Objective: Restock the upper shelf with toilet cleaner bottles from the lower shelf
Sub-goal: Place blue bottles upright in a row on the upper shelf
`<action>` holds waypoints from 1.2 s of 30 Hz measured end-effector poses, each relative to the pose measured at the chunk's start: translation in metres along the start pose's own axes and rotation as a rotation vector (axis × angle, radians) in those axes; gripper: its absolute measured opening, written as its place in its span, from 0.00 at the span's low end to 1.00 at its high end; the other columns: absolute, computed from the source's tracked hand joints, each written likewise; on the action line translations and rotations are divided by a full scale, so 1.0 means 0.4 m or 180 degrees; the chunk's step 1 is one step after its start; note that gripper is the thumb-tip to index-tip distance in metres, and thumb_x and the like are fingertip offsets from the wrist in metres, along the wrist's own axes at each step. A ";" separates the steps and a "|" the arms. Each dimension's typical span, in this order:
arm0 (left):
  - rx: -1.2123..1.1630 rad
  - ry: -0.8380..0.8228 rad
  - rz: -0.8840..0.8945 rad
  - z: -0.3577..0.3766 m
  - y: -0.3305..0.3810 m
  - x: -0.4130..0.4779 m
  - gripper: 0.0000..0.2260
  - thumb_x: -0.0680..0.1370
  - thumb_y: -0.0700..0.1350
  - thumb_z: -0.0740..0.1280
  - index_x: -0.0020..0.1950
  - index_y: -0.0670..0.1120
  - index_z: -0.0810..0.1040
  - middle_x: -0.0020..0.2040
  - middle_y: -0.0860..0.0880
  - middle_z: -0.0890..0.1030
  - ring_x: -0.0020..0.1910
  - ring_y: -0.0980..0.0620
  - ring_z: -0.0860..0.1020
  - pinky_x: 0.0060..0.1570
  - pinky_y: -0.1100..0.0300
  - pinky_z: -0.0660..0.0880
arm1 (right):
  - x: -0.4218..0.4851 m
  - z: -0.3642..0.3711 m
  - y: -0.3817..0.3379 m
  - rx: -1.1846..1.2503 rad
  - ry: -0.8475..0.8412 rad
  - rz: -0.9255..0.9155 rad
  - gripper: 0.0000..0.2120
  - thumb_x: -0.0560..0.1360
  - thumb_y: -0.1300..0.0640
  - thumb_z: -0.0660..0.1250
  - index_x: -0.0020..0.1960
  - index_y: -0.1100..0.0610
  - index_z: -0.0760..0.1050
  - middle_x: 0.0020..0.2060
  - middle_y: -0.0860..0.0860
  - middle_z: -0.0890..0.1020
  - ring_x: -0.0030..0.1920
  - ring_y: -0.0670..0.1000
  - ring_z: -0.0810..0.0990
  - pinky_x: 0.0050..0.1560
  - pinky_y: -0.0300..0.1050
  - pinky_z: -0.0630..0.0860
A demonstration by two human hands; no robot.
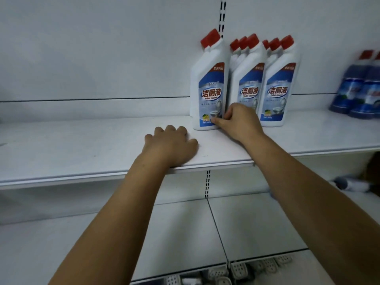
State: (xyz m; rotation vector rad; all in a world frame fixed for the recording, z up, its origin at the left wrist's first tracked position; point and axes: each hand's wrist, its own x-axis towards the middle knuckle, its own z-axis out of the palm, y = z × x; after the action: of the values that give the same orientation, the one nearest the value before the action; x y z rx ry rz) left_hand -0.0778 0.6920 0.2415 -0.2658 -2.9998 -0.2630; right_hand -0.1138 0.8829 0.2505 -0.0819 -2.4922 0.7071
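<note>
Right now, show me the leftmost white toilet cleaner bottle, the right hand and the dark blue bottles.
leftmost white bottle (210, 93): head view, on its front label.
right hand (240, 122): head view, on the back of the hand.
dark blue bottles (349, 89): head view, on one bottle's body.

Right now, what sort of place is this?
Likely a shop aisle: white metal shelves hung on a slotted upright, identical toilet cleaner bottles lined up labels forward, and blue bottles of another product beside them.
</note>
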 end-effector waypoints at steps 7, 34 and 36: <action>0.0032 -0.0026 0.0042 0.001 0.004 -0.005 0.27 0.79 0.61 0.52 0.74 0.51 0.64 0.74 0.45 0.67 0.72 0.41 0.63 0.66 0.43 0.62 | 0.006 -0.002 -0.019 -0.0246 -0.0137 0.0017 0.30 0.66 0.32 0.72 0.51 0.55 0.70 0.43 0.49 0.77 0.43 0.52 0.76 0.40 0.46 0.72; -0.0243 0.0055 0.0659 0.044 0.307 -0.023 0.24 0.77 0.62 0.58 0.70 0.53 0.72 0.66 0.44 0.74 0.63 0.41 0.71 0.62 0.43 0.71 | -0.152 -0.257 0.308 -0.0531 -0.0831 -0.0221 0.19 0.78 0.41 0.60 0.64 0.48 0.77 0.61 0.48 0.81 0.59 0.53 0.78 0.61 0.51 0.73; -0.0156 0.0082 0.0723 0.060 0.389 -0.032 0.24 0.79 0.62 0.57 0.71 0.51 0.71 0.67 0.43 0.73 0.66 0.40 0.70 0.63 0.43 0.70 | -0.182 -0.314 0.390 -0.0605 -0.0637 -0.0091 0.19 0.79 0.42 0.60 0.64 0.50 0.77 0.60 0.49 0.81 0.59 0.53 0.78 0.61 0.50 0.72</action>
State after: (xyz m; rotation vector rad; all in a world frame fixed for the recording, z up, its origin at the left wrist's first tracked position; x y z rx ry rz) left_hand -0.0390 0.8452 0.2414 -0.5978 -2.9055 -0.3137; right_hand -0.0001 1.0615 0.2264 -0.0465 -2.7419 0.4853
